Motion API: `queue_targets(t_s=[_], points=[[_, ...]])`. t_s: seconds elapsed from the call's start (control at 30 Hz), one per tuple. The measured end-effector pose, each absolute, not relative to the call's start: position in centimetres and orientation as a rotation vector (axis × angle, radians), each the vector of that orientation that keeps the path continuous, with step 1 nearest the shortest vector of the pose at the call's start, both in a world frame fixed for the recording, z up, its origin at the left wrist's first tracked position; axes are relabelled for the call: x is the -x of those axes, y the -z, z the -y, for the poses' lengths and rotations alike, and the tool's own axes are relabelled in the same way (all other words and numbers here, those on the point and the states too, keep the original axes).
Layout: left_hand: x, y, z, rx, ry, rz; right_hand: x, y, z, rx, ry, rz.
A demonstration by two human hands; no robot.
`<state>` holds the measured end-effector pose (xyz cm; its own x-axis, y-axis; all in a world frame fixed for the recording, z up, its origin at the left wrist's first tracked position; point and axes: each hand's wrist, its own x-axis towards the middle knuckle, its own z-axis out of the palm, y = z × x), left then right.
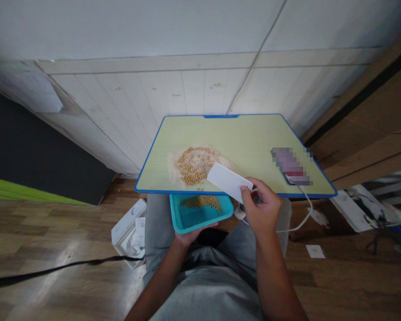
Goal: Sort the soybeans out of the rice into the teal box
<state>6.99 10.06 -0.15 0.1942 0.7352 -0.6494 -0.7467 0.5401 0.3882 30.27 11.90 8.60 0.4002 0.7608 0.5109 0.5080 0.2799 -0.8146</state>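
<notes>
My left hand (190, 234) supports a teal plastic tray (200, 220) from beneath, just under the near edge of the small table; most of its fingers are hidden below the tray. Soybeans (202, 202) lie inside along the tray's far side. Between the thumb and fingers of my right hand (262, 205) is a white rectangular card (229, 179), closed on at its right end. The card slants over the table's near edge, its far end beside a pile of mixed soybeans and rice-like white grains (197, 162).
The pile spreads on a pale yellow-green tabletop (254, 133) with a blue rim. A phone (290, 166) lies at its right, with a white cable (307, 209) hanging off the edge. An opened white box (130, 232) is on the floor at left. Brown cardboard (364, 125) stands at right.
</notes>
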Motion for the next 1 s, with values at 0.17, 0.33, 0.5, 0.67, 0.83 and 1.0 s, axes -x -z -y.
queue_targets(t_s=[0.17,0.33,0.5,0.67,0.83,1.0], points=[[-7.0,0.0,-10.0,0.029,-1.048,-0.919,-30.3,-8.4,-12.1,1.394,-0.209,1.225],[-7.3,-0.6,-10.0,-0.001,-1.043,-0.953,-30.4,-8.4,-12.1,1.388,-0.233,1.272],[-7.4,-0.9,-10.0,0.054,-1.048,-0.941,-30.3,-8.5,-12.1,1.365,-0.226,1.239],[-7.5,-0.8,-9.9,0.069,-1.047,-0.908,-30.1,-8.8,-12.3,1.376,-0.270,1.287],[-7.5,-0.8,-10.0,0.061,-1.058,-0.961,-29.8,-9.2,-13.1,1.344,-0.218,1.284],[-7.5,-0.8,-10.4,0.150,-1.047,-0.934,-29.9,-9.3,-13.7,1.283,-0.240,1.347]])
